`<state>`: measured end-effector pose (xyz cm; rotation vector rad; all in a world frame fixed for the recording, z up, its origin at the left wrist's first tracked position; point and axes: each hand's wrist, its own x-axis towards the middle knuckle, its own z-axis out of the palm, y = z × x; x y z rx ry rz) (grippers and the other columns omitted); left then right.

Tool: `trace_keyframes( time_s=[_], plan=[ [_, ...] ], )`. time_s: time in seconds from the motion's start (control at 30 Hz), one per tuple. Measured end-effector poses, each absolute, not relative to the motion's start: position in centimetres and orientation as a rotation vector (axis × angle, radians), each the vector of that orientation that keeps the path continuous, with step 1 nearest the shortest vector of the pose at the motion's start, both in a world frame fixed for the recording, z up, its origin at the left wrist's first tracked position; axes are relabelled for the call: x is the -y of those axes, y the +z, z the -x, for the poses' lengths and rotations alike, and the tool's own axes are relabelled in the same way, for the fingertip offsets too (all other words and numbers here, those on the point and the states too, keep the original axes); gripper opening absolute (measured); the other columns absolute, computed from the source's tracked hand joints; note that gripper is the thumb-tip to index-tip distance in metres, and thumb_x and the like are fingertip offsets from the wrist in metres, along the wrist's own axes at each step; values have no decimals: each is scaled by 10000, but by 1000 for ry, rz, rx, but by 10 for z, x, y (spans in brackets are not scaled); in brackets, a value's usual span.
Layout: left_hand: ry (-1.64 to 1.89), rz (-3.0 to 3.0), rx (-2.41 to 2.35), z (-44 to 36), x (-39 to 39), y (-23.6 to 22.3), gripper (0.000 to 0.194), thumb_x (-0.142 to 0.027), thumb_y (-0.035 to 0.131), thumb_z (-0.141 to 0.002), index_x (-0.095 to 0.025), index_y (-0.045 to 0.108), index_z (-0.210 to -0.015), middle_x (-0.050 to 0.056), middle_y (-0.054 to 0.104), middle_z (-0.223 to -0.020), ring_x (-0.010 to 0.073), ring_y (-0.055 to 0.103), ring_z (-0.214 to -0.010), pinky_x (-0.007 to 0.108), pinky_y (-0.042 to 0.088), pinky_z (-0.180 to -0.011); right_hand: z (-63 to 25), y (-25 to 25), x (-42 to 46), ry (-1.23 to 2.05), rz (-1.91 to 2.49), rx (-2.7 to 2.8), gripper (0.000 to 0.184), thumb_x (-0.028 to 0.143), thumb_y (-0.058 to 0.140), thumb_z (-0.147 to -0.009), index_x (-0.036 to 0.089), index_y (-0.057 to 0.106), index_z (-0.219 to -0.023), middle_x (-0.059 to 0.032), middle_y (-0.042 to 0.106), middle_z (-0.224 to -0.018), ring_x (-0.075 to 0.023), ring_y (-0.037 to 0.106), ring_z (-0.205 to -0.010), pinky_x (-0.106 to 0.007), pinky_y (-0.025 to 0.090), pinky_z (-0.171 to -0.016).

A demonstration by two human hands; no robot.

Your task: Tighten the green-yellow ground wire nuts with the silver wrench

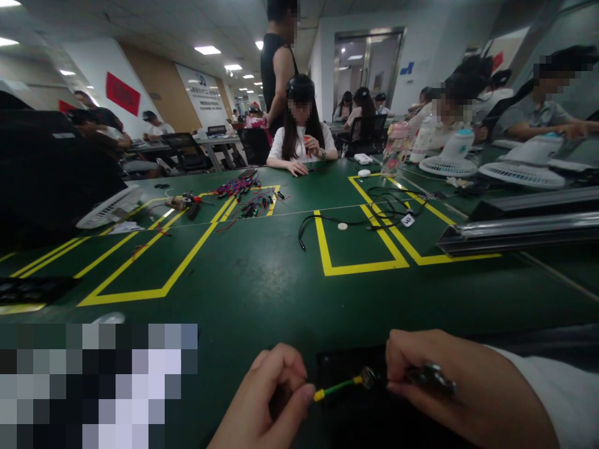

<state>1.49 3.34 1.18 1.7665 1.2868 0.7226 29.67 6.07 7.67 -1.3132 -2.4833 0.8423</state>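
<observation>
At the bottom middle, my left hand (271,399) has thumb and forefinger pinched at the yellow-sleeved end of a short green wire (337,386). The wire's other yellow sleeve meets a small, dark, shiny round piece (369,377), too blurred to name. My right hand (435,380) is closed, palm side down, just right of that piece. Between its fingers shows a shiny metal tool (433,377); its kind is unclear and much of it is hidden. Under both hands lies a black surface or mat (346,424).
Yellow tape marks the green table (266,268). Bundles of coloured wires (238,185) lie beyond, left of centre. A black cable (346,218) and black-and-silver rails (524,227) lie to the right. Small white fans (449,163) stand farther back. A person (302,134) sits opposite.
</observation>
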Motion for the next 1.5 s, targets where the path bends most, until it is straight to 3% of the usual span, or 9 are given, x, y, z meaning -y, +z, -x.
trace_keyframes(
  time_s=[0.17,0.33,0.6,0.9,1.07,1.27,1.5],
  plan=[
    [749,-1756,-1281,-15,-32,11,30,-263,555,-967,-257,584,-966,-42,639,-710,178,571,-668,289,434,-656,-300,80,-72,857,1163,2603,174,95,674,-848,247,591,-835,44,708,-800,-153,644,-687,-235,445,-621],
    [724,-1732,-1258,-13,-30,8,168,-201,622,-886,-259,607,-1043,-39,673,-774,180,590,-709,293,447,-697,-301,85,-80,863,1053,2681,127,117,649,-875,235,607,-855,22,731,-821,-161,656,-689,-235,450,-621],
    [742,-1716,-1249,-17,-35,6,37,-266,532,-982,-246,563,-984,-18,709,-742,189,630,-702,309,473,-688,-298,90,-85,882,951,2735,128,114,659,-843,232,655,-889,-14,755,-852,-203,699,-752,-261,454,-659],
    [704,-1719,-1238,-19,-35,12,76,-281,514,-1001,-234,573,-997,-2,718,-768,205,653,-734,330,503,-705,-303,97,-78,857,1241,2420,64,202,596,-898,246,581,-854,28,648,-732,-164,595,-622,-245,468,-564],
    [746,-1794,-1279,-19,-33,11,70,-225,584,-927,-243,635,-972,-23,645,-749,211,621,-765,310,471,-691,-303,80,-53,885,1450,2250,59,229,578,-926,272,618,-917,19,710,-812,-194,677,-703,-288,518,-625],
    [777,-1852,-1302,-18,-34,10,95,-190,571,-918,-241,648,-895,-24,634,-732,201,609,-743,286,441,-656,-307,54,-39,813,1438,2349,111,307,554,-982,278,584,-879,21,699,-799,-192,659,-660,-295,496,-594],
    [739,-1908,-1288,-16,-37,8,109,-174,592,-912,-241,678,-903,-17,679,-722,201,638,-732,289,463,-670,-295,59,-50,681,1394,2288,116,326,727,-901,274,640,-846,23,681,-696,-180,650,-605,-236,479,-540]
  ],
)
